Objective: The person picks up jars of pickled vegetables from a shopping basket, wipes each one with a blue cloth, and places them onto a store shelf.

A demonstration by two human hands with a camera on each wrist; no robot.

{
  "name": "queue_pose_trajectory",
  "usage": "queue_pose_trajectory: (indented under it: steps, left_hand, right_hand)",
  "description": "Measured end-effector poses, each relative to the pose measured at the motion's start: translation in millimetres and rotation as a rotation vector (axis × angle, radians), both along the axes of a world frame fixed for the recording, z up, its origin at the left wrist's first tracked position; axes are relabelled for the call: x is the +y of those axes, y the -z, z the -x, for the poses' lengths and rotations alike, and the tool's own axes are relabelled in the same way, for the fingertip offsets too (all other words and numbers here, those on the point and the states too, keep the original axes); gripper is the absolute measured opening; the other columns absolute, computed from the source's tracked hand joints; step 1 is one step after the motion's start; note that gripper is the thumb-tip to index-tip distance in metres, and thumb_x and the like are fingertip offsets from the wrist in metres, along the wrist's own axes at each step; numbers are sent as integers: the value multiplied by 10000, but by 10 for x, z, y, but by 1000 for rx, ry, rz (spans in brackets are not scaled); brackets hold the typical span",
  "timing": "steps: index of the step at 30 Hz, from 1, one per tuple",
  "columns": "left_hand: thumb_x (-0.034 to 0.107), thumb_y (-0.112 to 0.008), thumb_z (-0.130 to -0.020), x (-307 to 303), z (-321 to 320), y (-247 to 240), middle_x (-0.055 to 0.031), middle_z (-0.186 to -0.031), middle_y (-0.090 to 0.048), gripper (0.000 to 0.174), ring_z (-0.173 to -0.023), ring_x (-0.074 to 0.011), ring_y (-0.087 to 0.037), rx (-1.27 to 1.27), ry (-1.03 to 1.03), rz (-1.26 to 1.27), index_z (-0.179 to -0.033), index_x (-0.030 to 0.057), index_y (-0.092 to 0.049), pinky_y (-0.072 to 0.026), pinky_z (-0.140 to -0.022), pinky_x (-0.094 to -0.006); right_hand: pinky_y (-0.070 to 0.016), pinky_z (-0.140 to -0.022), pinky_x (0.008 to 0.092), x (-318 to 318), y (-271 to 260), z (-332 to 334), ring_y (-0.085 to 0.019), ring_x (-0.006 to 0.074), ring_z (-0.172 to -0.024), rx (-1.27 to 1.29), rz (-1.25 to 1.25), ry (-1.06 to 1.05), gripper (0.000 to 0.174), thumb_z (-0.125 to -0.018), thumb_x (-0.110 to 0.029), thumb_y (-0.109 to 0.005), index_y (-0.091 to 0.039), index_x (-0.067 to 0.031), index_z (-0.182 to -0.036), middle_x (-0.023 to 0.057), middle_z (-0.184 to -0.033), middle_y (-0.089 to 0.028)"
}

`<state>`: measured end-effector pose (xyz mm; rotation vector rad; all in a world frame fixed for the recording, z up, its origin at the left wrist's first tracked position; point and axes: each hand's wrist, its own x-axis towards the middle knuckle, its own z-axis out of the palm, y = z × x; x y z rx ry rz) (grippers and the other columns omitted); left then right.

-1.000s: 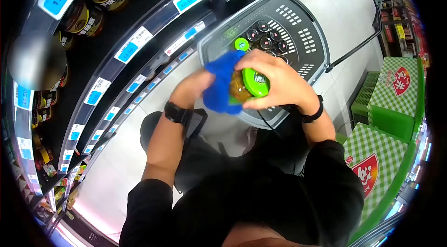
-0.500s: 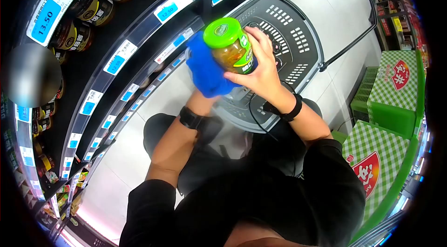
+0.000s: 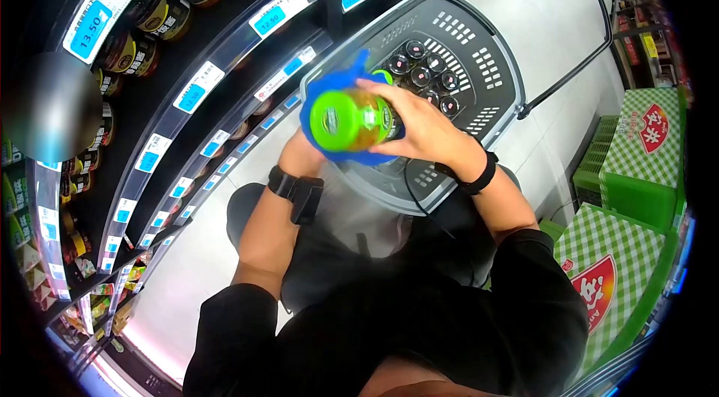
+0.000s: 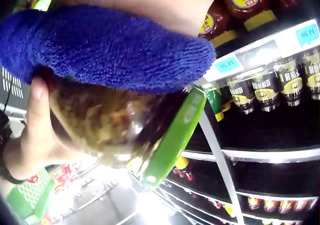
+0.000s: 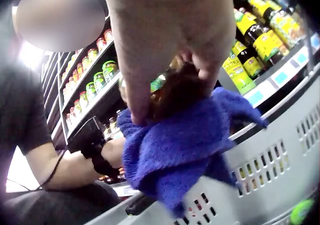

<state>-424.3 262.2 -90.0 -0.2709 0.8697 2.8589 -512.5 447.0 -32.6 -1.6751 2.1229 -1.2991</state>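
A glass jar with a green lid (image 3: 335, 121) is tilted over in front of the body, its lid toward the left in the head view. My right hand (image 3: 427, 127) grips the jar's body, thumb on one side and fingers on the other. A blue cloth (image 3: 329, 82) lies against the jar, held by my left hand (image 3: 302, 155), whose fingers are mostly hidden by it. Seen from the left wrist, the cloth (image 4: 115, 50) covers one side of the jar (image 4: 110, 120), beside the lid (image 4: 177, 137). The right wrist view shows cloth (image 5: 180, 140) around the jar's lower part.
A grey basket (image 3: 479, 37) holding several dark-lidded jars (image 3: 421, 76) and a green-lidded one stands beyond the hands. Shelves with price labels (image 3: 198, 90) and jars line the left. Green crates with checked covers (image 3: 607, 262) are at the right.
The jar has tipped so its lid has swung down and left. My right hand has turned with it. The cloth has shifted around behind the jar, with my left hand moving along.
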Motion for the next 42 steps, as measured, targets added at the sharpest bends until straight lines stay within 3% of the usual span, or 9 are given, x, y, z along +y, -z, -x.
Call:
queue_pose_trajectory:
  steps: [2,4,7,10,18,24,34,38,42]
  left_hand:
    - [40,-862,-689,-45,-48,32,-113,-1348,-587,845,-1221,-230,-579,-45,7,9,-1431,63,-459,-484,-1030,-412]
    - [240,-702,-902,59,-32,-156,-111,-1366,-574,635,-1222,-249,-583,657,-201,948,-1452,74,-432,-492,-1026,-418]
    - [441,-471,-1011,333,-11,-130,-112,-1356,-580,545,-1212,-265,-595,108,-117,-334,-1420,81,-465,-502,-1021,-424]
    - [501,-371,-1025,358,-16,94,-115,-1324,-598,576,-1193,-271,-609,194,-12,-515,-1406,81,-475,-516,-1003,-433]
    - [244,-582,-967,300,-78,1,-99,-1247,-606,505,-1134,-231,-621,73,-185,-139,-1416,72,-427,-547,-951,-402]
    - [71,-613,-898,197,-16,-197,-91,-1177,-634,468,-1048,-170,-626,289,-530,855,-1345,20,-485,-504,-901,-292]
    - [426,-518,-987,17,-194,-394,-126,-1217,-644,443,-1043,-249,-673,-184,-42,-21,-1263,84,-571,-569,-886,-380]
    - [576,-731,-773,44,-186,-25,-86,-1384,-558,813,-1305,-262,-505,133,118,-71,-1412,139,-481,-346,-1141,-460]
    - [575,-773,-726,-24,-222,27,-66,-1461,-470,886,-1362,-274,-410,741,-134,1294,-1435,148,-457,-224,-1171,-423]
  right_hand:
    - [-473,-991,410,39,-87,29,-572,373,-1155,45,-59,-38,962,-609,-237,-904,-413,-43,-1413,213,-1292,-536]
    - [-469,-999,406,48,-291,13,-559,381,-1168,222,-100,43,934,-609,-217,-904,-425,-39,-1391,210,-1310,-518]
    - [-469,-998,397,21,-25,-74,-549,386,-1180,73,16,189,960,-594,-189,-911,-423,-19,-1403,202,-1301,-510]
    - [-470,-1002,392,37,-111,-60,-588,363,-1173,-67,67,137,977,-569,-203,-934,-462,-4,-1401,201,-1283,-573]
    - [-464,-1022,401,42,-121,-147,-597,352,-1187,-48,102,149,869,-589,-147,-920,-524,20,-1345,202,-1308,-597]
    - [-467,-1028,429,5,-82,-269,-577,391,-1193,183,80,320,861,-560,-36,-872,-516,37,-1341,216,-1300,-586]
    - [-460,-1039,474,53,-25,-363,-578,364,-1222,318,-3,290,840,-554,-34,-865,-535,11,-1325,198,-1310,-593]
    - [-477,-1033,416,-43,-250,-535,-593,330,-1230,-22,55,337,854,-554,-102,-921,-545,37,-1307,195,-1311,-602]
    - [-427,-1070,417,-123,-406,-557,-505,364,-1306,-18,-34,229,1018,-572,-203,-937,-435,11,-1431,217,-1432,-478]
